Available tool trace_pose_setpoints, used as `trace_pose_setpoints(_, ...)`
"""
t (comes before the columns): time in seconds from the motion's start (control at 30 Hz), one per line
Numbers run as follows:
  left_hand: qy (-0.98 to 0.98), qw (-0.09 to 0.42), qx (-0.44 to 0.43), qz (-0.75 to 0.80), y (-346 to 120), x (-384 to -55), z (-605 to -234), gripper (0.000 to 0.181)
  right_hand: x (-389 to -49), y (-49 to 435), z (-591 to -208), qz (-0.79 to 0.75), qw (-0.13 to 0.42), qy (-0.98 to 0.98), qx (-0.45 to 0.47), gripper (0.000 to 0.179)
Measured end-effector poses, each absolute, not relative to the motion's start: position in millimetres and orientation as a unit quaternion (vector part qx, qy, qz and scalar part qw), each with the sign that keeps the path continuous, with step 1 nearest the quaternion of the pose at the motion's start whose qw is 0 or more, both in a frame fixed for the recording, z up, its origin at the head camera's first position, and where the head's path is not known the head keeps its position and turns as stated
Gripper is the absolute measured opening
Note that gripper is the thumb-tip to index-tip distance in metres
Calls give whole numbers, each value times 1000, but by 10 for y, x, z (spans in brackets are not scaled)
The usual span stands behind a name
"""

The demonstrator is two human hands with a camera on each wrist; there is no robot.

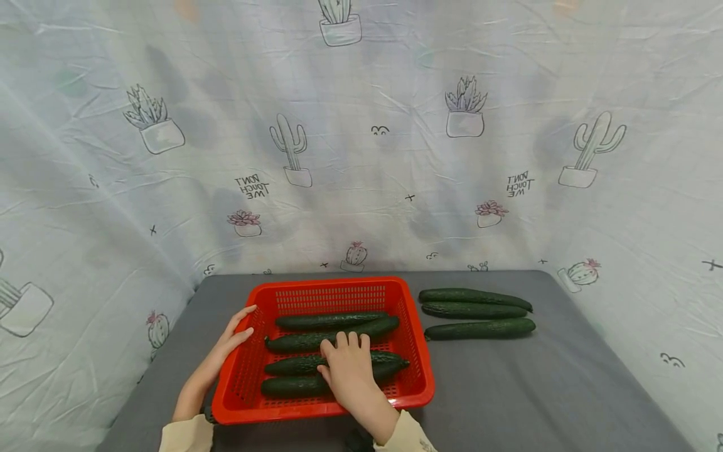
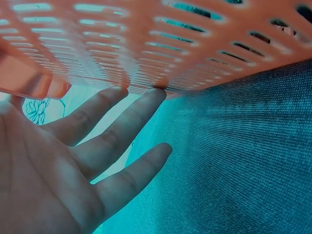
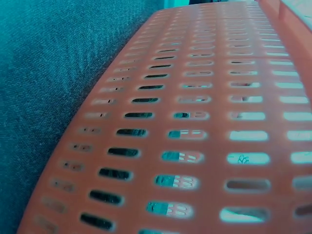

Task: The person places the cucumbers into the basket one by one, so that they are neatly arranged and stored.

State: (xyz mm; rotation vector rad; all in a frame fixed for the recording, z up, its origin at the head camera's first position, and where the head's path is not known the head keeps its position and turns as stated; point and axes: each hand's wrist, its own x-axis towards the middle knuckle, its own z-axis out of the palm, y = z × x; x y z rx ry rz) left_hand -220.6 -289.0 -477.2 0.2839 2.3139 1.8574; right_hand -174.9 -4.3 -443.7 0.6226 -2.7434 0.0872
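A red plastic basket (image 1: 327,413) with slotted walls holds several dark green cucumbers lying lengthwise. My left hand (image 1: 226,345) is at the basket's left side, its thumb at the rim. In the left wrist view, fingers of the left hand (image 2: 97,141) are spread and fairly straight, two tips touching the outer wall. Inside the basket, my right hand (image 1: 350,370) lies over the two nearer cucumbers, the front one (image 1: 290,387) and the one behind it (image 1: 290,365). Its fingertips reach toward a farther cucumber (image 1: 299,343); whether they grip anything is hidden. The right wrist view shows only the basket wall (image 3: 195,107).
Right of the basket, three more cucumbers (image 1: 480,328) lie on the grey cloth-covered table (image 1: 508,389). A white curtain (image 1: 361,157) printed with potted cacti stands behind and along both sides of the table.
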Motion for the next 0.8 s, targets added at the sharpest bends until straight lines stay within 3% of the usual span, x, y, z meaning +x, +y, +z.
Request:
trace_pose_setpoints(0.23, 767, 84, 95, 629, -2887, -2201, -4771, 54, -1757, 59, -4462, 64, 249, -939, 228, 28)
trace_pose_setpoints(0.53, 802, 62, 93, 587, -2868, -2199, -4737, 54, -1735, 259, -4354, 99, 241, -940, 219, 24)
trace_pose_setpoints(0.8, 799, 73, 93, 589, -2855, -2201, -4743, 55, -1712, 549, -4137, 146, 256, -932, 210, 20)
